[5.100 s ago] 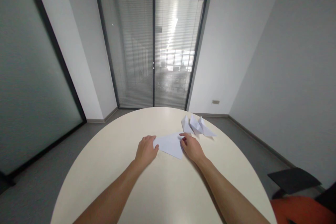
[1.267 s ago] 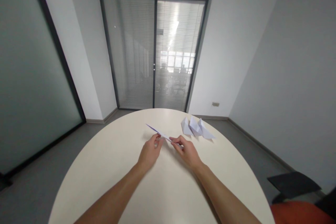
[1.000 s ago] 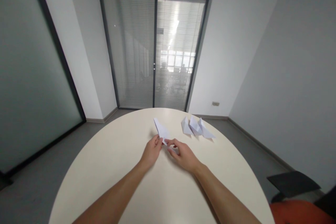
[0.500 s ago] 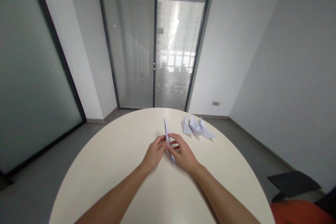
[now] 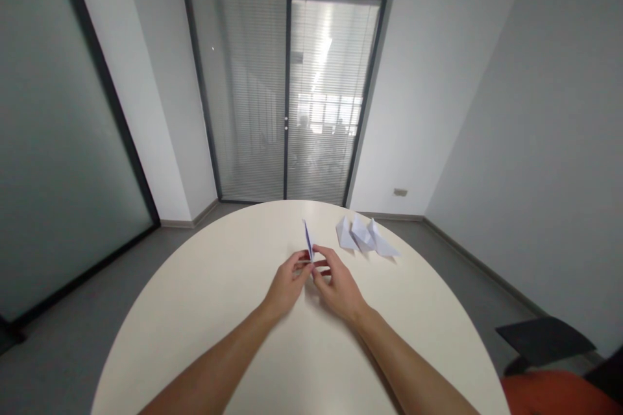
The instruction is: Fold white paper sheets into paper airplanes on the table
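Above the middle of the table, a thin folded sheet of white paper is held almost edge-on, one pointed end facing away from me. My left hand pinches its near part from the left, thumb against the fingers. From the right, my right hand grips the same part between thumb and fingers. The fingertips of both hands meet there and hide the paper's near end. Three folded white paper shapes, pointed and rather like paper boats, lie side by side beyond my right hand.
The round cream table spans the space before me. A black chair part and something orange-red stand off its right edge. Glazed doors with blinds are behind the table, with a frosted panel at left.
The paper's near end, which stuck out towards me below the hands, no longer shows there. My hands have hardly moved, and the three paper shapes lie as before.
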`<state>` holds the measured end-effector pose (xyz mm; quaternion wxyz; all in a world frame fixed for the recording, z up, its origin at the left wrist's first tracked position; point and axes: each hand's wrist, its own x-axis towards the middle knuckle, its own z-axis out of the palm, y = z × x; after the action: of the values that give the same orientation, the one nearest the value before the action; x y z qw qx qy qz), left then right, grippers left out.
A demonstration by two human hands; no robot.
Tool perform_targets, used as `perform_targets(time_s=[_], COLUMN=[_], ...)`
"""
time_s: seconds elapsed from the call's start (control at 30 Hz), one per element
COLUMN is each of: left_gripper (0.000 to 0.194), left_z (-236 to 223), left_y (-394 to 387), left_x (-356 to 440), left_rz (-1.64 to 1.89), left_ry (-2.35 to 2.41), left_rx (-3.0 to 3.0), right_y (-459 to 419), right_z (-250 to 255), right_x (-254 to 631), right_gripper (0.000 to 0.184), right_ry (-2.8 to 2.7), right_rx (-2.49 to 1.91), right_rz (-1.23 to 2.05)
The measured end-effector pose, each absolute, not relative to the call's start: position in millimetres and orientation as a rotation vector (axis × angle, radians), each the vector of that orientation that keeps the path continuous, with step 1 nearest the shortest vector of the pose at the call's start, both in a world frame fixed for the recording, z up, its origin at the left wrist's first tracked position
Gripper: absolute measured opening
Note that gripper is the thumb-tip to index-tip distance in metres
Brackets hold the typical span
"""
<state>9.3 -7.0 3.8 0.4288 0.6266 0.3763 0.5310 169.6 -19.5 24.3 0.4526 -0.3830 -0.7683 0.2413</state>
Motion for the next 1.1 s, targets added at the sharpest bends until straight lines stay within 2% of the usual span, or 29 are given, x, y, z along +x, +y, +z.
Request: perform_targets(time_s=[0.2, 0.6, 1.1], left_gripper=[0.038, 0.036, 0.023], left_z=[9.3, 7.0, 0.7], left_y=[-9.7, -11.8, -8.8], left_x=[8.2, 4.8, 3.2], left_rz=[1.320, 1.345, 1.310], left_ry=[0.946, 0.989, 1.127], left_rx=[1.604, 1.643, 1.734], right_y=[-18.1, -18.4, -9.7], right_z=[22.9, 24.2, 19.4], right_x=[169.3, 168.3, 171.8], right_gripper=[0.042, 0.051, 0.023], right_ry=[-1.879, -1.822, -1.758], right_rx=[-0.935, -1.083, -1.201], right_rz=[0.601, 0.528, 0.486])
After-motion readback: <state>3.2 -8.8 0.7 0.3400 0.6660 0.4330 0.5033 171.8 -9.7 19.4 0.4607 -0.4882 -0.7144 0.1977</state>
